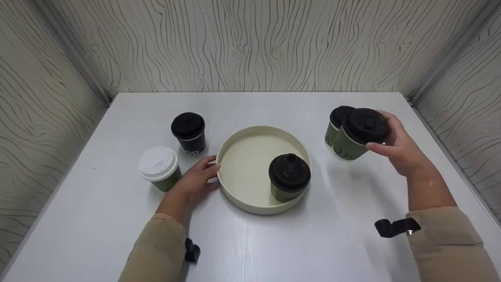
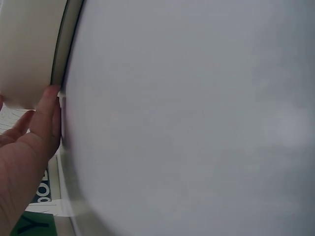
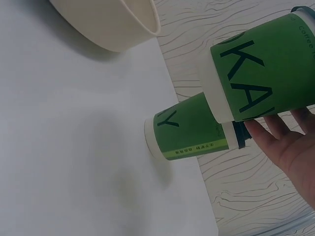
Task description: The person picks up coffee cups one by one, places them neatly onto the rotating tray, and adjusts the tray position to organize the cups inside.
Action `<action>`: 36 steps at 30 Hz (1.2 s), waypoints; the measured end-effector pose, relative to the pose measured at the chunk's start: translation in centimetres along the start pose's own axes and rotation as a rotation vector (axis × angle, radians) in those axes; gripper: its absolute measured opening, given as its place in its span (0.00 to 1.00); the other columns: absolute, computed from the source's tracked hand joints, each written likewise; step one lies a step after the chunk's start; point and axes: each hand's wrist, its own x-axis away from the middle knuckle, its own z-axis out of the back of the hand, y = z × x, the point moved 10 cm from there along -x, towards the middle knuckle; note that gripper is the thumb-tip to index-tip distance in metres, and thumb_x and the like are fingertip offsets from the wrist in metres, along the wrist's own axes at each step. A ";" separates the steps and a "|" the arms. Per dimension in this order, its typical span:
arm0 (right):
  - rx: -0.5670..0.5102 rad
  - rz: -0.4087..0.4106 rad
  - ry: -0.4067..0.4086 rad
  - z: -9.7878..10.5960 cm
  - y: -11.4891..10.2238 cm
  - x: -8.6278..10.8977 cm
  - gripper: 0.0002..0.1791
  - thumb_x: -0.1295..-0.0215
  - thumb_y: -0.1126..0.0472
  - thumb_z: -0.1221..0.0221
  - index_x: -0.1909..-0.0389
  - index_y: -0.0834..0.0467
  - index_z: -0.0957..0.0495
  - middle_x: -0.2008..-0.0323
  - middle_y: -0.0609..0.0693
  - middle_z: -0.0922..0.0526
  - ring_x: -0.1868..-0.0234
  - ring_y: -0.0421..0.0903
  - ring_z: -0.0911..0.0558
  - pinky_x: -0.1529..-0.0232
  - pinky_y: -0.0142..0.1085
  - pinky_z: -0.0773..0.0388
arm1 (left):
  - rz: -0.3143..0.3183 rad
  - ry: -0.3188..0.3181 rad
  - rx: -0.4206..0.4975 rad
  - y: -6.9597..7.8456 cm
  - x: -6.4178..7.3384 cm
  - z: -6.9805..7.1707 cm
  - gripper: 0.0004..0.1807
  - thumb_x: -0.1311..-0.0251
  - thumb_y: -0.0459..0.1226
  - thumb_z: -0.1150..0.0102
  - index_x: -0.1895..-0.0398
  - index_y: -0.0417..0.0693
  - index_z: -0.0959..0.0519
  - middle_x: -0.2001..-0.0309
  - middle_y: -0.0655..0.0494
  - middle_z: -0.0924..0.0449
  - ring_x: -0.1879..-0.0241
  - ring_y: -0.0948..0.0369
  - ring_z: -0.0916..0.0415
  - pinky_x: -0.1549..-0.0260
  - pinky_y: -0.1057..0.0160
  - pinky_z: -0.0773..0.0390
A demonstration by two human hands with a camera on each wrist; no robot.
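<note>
My right hand (image 1: 403,152) grips a green paper coffee cup (image 1: 348,144) with a black lid, thumb and fingers around its lid end. This cup hangs above the table, its base clear of the surface in the right wrist view. Behind it a second green coffee cup (image 3: 189,129) with a black lid stands on the table, partly hidden in the head view. My left hand (image 1: 197,176) rests its fingers against the outer wall of a round cream tray (image 1: 242,164). Inside the tray, at its near right side, stands a green cup (image 1: 289,176) with a black lid.
Left of the tray stand a dark cup (image 1: 189,133) with a black lid and, nearer me, a green cup (image 1: 159,166) with a white lid, close beside my left wrist. Patterned panels (image 1: 250,47) enclose the white table (image 1: 250,246) at the back and both sides.
</note>
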 end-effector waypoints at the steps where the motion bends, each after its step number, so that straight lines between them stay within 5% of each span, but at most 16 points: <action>1: -0.011 0.002 -0.001 -0.3 0.0 -0.2 0.38 0.47 0.79 0.47 0.36 0.55 0.47 0.41 0.53 0.39 0.41 0.47 0.40 0.49 0.27 0.35 | 0.003 0.003 0.000 0.0 0.0 0.0 0.24 0.35 0.38 0.52 0.36 0.52 0.39 0.42 0.46 0.38 0.45 0.53 0.33 0.53 0.58 0.25; 22: -0.013 -0.041 -0.047 -6.0 0.9 -3.4 0.40 0.48 0.76 0.43 0.36 0.54 0.47 0.40 0.51 0.37 0.39 0.45 0.37 0.44 0.29 0.36 | -0.008 0.009 0.059 0.0 -0.3 0.0 0.23 0.35 0.40 0.51 0.37 0.50 0.38 0.43 0.45 0.35 0.47 0.54 0.30 0.54 0.57 0.25; 36: -0.034 -0.070 -0.040 -7.3 1.9 -4.4 0.40 0.48 0.74 0.42 0.36 0.53 0.48 0.38 0.51 0.39 0.37 0.44 0.39 0.43 0.27 0.37 | 0.003 -0.020 -0.120 0.3 0.5 -0.2 0.37 0.45 0.31 0.40 0.33 0.53 0.44 0.40 0.42 0.37 0.47 0.51 0.31 0.50 0.55 0.27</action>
